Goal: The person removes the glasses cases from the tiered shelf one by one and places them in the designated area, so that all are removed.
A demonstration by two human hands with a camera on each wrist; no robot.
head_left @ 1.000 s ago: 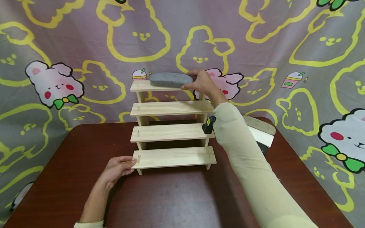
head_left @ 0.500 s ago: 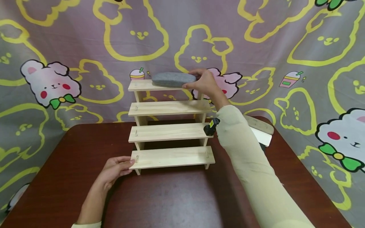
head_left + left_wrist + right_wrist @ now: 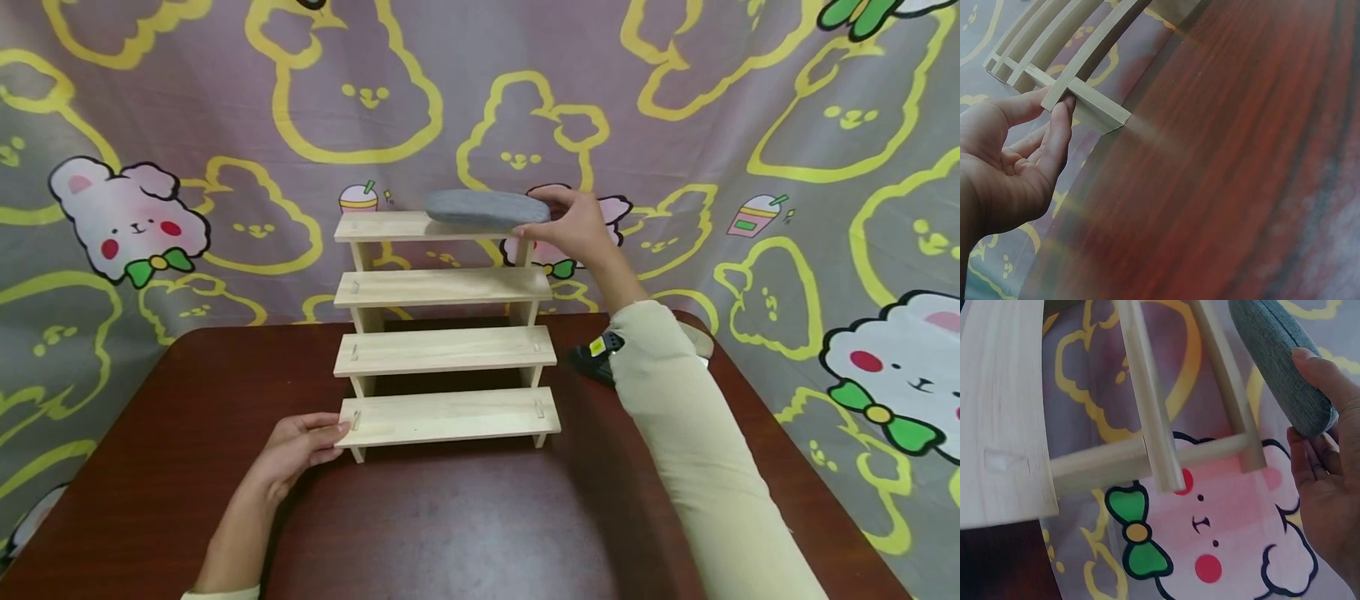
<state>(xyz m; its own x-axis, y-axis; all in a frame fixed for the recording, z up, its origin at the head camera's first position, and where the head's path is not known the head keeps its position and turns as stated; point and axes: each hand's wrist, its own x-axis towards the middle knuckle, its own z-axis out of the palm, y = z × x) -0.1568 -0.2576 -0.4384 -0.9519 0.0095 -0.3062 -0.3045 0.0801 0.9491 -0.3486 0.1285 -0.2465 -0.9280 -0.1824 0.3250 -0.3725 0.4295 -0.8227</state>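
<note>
In the head view a four-tier pale wooden stepped shelf (image 3: 442,354) stands on the table. My right hand (image 3: 573,223) grips the right end of a long grey fabric glasses case (image 3: 480,207) at the top tier, its end reaching past the tier's right edge. The right wrist view shows the thumb on the upper face of the glasses case (image 3: 1282,369) and the fingers beneath its end. My left hand (image 3: 292,450) pinches the left end of the lowest tier. In the left wrist view, thumb and fingers of the left hand (image 3: 1019,156) close around that board's corner (image 3: 1066,84).
The dark red-brown table (image 3: 450,525) extends around the shelf. Right of it, partly behind my sleeve, lie a tan rounded item (image 3: 699,340) and a black object (image 3: 592,365). A patterned cloth (image 3: 360,75) hangs close behind the table.
My right hand has moved right with the glasses case, sliding its position along the top tier toward and past the right edge. The left hand keeps its hold on the lowest tier.
</note>
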